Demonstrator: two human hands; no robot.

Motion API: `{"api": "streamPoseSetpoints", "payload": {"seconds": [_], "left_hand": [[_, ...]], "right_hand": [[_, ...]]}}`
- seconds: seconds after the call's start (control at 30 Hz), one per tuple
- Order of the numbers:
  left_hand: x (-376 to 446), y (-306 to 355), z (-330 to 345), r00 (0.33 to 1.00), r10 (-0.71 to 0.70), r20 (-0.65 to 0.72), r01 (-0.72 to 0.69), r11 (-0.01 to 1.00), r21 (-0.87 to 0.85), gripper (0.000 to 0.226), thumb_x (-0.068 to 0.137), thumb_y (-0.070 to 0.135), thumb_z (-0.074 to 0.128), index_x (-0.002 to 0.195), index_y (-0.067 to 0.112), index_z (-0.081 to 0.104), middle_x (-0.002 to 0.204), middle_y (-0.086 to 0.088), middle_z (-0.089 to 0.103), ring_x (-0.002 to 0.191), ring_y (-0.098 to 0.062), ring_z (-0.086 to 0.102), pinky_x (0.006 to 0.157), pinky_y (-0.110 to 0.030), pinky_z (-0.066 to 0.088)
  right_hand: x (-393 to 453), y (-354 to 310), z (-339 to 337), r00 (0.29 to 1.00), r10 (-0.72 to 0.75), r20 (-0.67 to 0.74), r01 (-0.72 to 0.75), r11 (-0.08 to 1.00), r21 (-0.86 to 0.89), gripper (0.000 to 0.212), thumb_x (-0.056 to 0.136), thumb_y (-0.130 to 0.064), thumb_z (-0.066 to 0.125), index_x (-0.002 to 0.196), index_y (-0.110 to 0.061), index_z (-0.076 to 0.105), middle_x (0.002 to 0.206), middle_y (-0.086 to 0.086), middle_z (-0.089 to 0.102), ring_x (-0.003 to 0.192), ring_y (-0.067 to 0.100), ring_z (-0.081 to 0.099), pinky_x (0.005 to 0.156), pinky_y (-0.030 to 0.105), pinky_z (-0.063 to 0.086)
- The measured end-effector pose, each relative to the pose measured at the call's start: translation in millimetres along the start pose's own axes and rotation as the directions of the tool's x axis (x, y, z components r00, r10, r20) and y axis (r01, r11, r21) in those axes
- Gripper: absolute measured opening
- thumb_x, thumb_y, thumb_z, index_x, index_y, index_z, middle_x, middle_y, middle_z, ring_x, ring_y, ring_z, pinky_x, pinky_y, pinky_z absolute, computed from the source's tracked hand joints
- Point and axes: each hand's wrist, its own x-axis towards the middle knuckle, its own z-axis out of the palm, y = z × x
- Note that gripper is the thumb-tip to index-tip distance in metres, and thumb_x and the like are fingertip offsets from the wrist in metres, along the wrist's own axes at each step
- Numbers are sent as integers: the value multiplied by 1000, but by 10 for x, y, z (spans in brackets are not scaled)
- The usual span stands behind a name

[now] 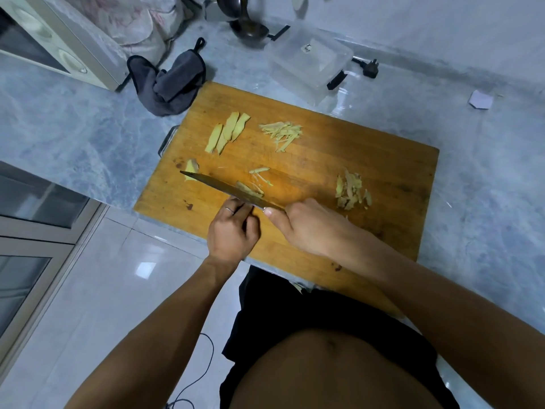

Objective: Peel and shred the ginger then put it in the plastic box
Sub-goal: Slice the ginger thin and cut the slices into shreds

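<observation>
A wooden cutting board (pixel 354 160) lies on the marble counter. Flat ginger slices (pixel 227 134) sit at its far left, with a heap of ginger shreds (pixel 281 134) beside them and ginger peels (pixel 352 190) at the right. My right hand (pixel 306 228) grips the knife (pixel 218 187), thumb on the blade. The blade stands over a few ginger strips (pixel 253 184) near the board's front. My left hand (pixel 233 231) has curled fingers against the blade's near side, holding ginger there; the fingertips are hidden. A ginger end piece (pixel 191 166) lies by the knife tip. The clear plastic box (pixel 312 63) stands behind the board.
A grey cloth (pixel 168 81) lies at the board's far left corner, beside a cream oven (pixel 44 39). A dark ladle (pixel 250 29) and a black plug (pixel 370 69) sit near the box. A scrap of paper (pixel 480 99) lies at the right.
</observation>
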Motion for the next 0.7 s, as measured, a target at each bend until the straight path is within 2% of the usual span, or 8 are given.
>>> {"api": "streamPoseSetpoints", "payload": {"seconds": [0.13, 0.27, 0.4, 0.53, 0.6, 0.63, 0.7], "left_hand": [[-3, 4, -11, 1000, -10, -15, 10, 1000, 2, 30, 83, 18, 46, 84, 8, 75, 94, -12, 67, 78, -29, 61, 54, -27, 45], [3, 42, -36, 1000, -15, -21, 15, 1000, 3, 28, 81, 19, 47, 70, 6, 69, 81, -17, 63, 61, -35, 58, 51, -24, 39], [-9, 21, -33, 1000, -20, -10, 20, 1000, 13, 26, 83, 20, 49, 71, 6, 67, 81, -16, 61, 63, -35, 56, 56, -22, 31], [-10, 15, -39, 1000, -6, -13, 6, 1000, 5, 25, 84, 20, 49, 74, 7, 68, 83, -14, 62, 68, -32, 55, 50, -26, 41], [-10, 8, -30, 1000, -11, -1, 11, 1000, 13, 26, 84, 20, 48, 77, 7, 69, 86, -14, 62, 69, -32, 55, 50, -27, 42], [-12, 4, -25, 1000, -12, 9, 12, 1000, 16, 27, 84, 20, 47, 80, 8, 71, 89, -14, 63, 71, -31, 56, 51, -28, 43], [-16, -4, -20, 1000, -13, 28, 13, 1000, 16, 30, 85, 21, 46, 87, 9, 74, 97, -12, 65, 77, -29, 58, 54, -28, 44]], "right_hand": [[-10, -10, 54, 1000, 6, 3, -6, 1000, 0, 62, 103, -59, 21, 70, -15, 49, 72, 7, 51, 63, 28, 51, 49, 32, 29], [10, -27, 145, 1000, 24, -16, -24, 1000, -7, 56, 103, -59, 22, 86, -15, 51, 77, 7, 46, 77, 34, 52, 62, 34, 35], [103, -56, 180, 1000, 23, -16, -22, 999, 25, 55, 103, -59, 23, 94, -17, 56, 95, 19, 55, 99, 43, 59, 69, 35, 35], [107, -62, 148, 1000, 15, -10, -14, 998, 56, 51, 104, -57, 26, 90, -18, 54, 91, 16, 53, 95, 43, 60, 67, 34, 34], [107, -47, 144, 1000, 8, -25, -7, 999, 47, 54, 104, -58, 26, 91, -15, 57, 94, 19, 59, 95, 43, 61, 66, 33, 35], [106, -38, 139, 999, 13, -32, -11, 999, 42, 55, 103, -58, 26, 87, -15, 55, 94, 19, 61, 93, 42, 61, 66, 33, 36], [92, -27, 121, 999, 18, -32, -17, 999, 29, 59, 103, -60, 24, 75, -13, 48, 81, 12, 57, 84, 39, 60, 63, 34, 37]]}}
